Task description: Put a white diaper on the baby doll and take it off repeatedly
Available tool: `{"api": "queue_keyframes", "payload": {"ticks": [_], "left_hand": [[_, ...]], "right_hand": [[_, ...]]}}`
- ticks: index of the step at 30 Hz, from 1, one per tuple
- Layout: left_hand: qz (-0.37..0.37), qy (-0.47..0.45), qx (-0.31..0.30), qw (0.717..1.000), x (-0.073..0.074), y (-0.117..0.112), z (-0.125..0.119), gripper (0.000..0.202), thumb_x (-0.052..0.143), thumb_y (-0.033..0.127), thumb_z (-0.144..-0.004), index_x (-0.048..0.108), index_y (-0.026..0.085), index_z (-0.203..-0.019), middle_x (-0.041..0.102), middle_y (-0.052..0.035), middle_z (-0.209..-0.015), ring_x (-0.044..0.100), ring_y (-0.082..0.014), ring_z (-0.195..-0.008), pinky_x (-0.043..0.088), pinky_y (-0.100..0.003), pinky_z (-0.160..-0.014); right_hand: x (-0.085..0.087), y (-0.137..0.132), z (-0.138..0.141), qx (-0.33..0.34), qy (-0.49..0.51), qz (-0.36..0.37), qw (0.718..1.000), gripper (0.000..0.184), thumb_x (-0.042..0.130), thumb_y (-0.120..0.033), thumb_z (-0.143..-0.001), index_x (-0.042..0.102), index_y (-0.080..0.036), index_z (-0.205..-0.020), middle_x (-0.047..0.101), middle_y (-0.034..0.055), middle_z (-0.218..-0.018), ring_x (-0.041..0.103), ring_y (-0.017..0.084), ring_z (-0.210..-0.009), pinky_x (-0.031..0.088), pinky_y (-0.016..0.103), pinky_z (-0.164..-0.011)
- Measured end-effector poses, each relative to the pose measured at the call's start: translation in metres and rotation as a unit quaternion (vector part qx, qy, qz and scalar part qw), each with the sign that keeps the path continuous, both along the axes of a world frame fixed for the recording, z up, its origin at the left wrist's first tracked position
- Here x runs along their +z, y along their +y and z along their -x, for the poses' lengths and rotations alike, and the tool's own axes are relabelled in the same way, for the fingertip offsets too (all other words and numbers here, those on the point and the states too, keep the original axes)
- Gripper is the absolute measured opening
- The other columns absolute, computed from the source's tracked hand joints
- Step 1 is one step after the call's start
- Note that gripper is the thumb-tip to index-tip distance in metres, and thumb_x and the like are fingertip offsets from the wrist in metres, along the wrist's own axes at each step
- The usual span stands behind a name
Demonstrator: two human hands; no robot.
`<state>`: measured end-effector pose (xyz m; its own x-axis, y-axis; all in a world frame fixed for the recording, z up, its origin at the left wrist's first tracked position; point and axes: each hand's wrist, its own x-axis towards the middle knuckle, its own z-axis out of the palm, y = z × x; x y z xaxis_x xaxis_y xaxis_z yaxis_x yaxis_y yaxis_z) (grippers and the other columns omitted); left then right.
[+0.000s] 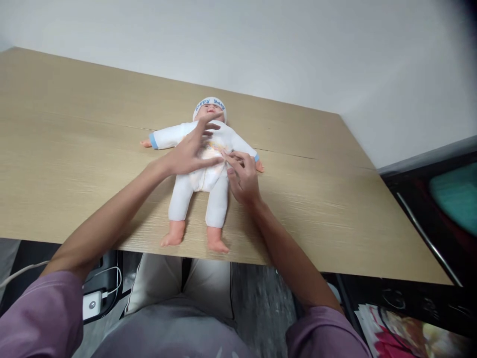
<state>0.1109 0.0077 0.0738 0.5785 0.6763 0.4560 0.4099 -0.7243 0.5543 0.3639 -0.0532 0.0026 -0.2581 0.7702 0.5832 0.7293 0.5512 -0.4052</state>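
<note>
A baby doll (203, 186) in a white romper and a white cap with blue letters lies on its back on the wooden table (74, 149), feet toward me. My left hand (192, 146) hovers over the doll's chest with fingers spread and stretched toward its chin. My right hand (242, 174) is at the doll's right side by the waist, its fingers curled and pinched on the edge of the romper fabric.
The table meets a white wall behind the doll. A dark cabinet with a metal rail (428, 233) stands to the right. Below the table's front edge are a white charger with cables (91, 303) and my lap.
</note>
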Motion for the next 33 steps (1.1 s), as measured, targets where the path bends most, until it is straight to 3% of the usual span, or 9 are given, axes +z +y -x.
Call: {"api": "queue_keyframes", "payload": {"ticks": [4, 8, 12, 18, 22, 25, 30, 33], "left_hand": [[-0.013, -0.036, 0.113, 0.993, -0.020, -0.010, 0.052, 0.053, 0.055, 0.058, -0.115, 0.056, 0.023, -0.155, 0.066, -0.0174, -0.159, 0.062, -0.0339, -0.148, 0.048, -0.053, -0.127], [0.027, 0.027, 0.246, 0.969, -0.050, -0.014, 0.101, 0.039, 0.057, 0.055, -0.111, 0.067, 0.020, -0.123, 0.074, -0.0171, -0.133, 0.067, -0.0355, -0.126, 0.053, -0.054, -0.118], [0.079, 0.129, 0.268, 0.952, -0.065, -0.015, 0.122, 0.036, 0.063, 0.057, -0.105, 0.066, 0.021, -0.107, 0.076, -0.0161, -0.114, 0.066, -0.0375, -0.112, 0.054, -0.057, -0.110], [0.111, 0.186, 0.256, 0.942, -0.064, -0.010, 0.117, 0.031, 0.073, 0.053, -0.095, 0.067, 0.022, -0.092, 0.075, -0.0177, -0.113, 0.063, -0.0436, -0.124, 0.049, -0.057, -0.110], [0.192, 0.106, 0.215, 0.952, -0.051, -0.001, 0.123, 0.037, 0.067, 0.050, -0.095, 0.057, 0.023, -0.071, 0.061, -0.0056, -0.078, 0.059, -0.0279, -0.086, 0.046, -0.040, -0.085], [0.254, -0.001, 0.184, 0.950, -0.034, 0.001, 0.119, 0.041, 0.065, 0.054, -0.097, 0.057, 0.023, -0.072, 0.051, 0.0002, -0.071, 0.047, -0.0188, -0.071, 0.036, -0.034, -0.071], [0.262, -0.090, 0.171, 0.945, -0.011, 0.001, 0.076, 0.037, 0.066, 0.045, -0.099, 0.064, 0.019, -0.072, 0.061, -0.0022, -0.075, 0.051, -0.0171, -0.074, 0.036, -0.031, -0.071], [0.268, -0.111, 0.122, 0.949, -0.009, 0.005, 0.048, 0.037, 0.068, 0.044, -0.102, 0.067, 0.019, -0.074, 0.063, -0.0031, -0.074, 0.051, -0.0168, -0.071, 0.037, -0.032, -0.068]], "right_hand": [[0.011, 0.000, 0.006, -0.017, 0.021, -0.036, 0.999, 0.053, 0.039, -0.046, -0.122, 0.076, -0.028, -0.154, 0.070, 0.0154, -0.139, 0.067, 0.035, -0.128, 0.054, 0.057, -0.118], [0.032, 0.003, 0.029, 0.000, 0.071, -0.054, 0.996, 0.036, 0.054, -0.042, -0.118, 0.078, -0.026, -0.140, 0.071, 0.0111, -0.117, 0.069, 0.031, -0.111, 0.058, 0.052, -0.108], [0.050, 0.017, 0.061, 0.050, 0.034, -0.024, 0.998, 0.028, 0.062, -0.039, -0.113, 0.075, -0.027, -0.135, 0.067, 0.0078, -0.107, 0.067, 0.030, -0.104, 0.057, 0.051, -0.105], [0.059, 0.049, 0.096, 0.069, -0.071, 0.029, 0.995, 0.028, 0.067, -0.035, -0.108, 0.073, -0.024, -0.134, 0.070, 0.0108, -0.119, 0.065, 0.033, -0.112, 0.052, 0.050, -0.106], [0.055, 0.058, 0.100, 0.069, -0.096, 0.056, 0.991, 0.033, 0.069, -0.035, -0.105, 0.072, -0.023, -0.136, 0.074, 0.0112, -0.118, 0.065, 0.035, -0.114, 0.051, 0.052, -0.106], [0.052, 0.060, 0.100, 0.067, -0.090, 0.065, 0.992, 0.044, 0.072, -0.036, -0.104, 0.069, -0.022, -0.145, 0.075, 0.0128, -0.124, 0.066, 0.038, -0.121, 0.052, 0.055, -0.108], [0.050, 0.060, 0.101, 0.053, -0.078, 0.074, 0.993, 0.069, 0.080, -0.045, -0.100, 0.061, -0.018, -0.161, 0.077, 0.0169, -0.134, 0.068, 0.042, -0.126, 0.054, 0.060, -0.111], [0.048, 0.062, 0.101, 0.044, -0.062, 0.078, 0.994, 0.069, 0.076, -0.042, -0.104, 0.058, -0.016, -0.165, 0.079, 0.0172, -0.131, 0.070, 0.040, -0.124, 0.055, 0.058, -0.111]]}}
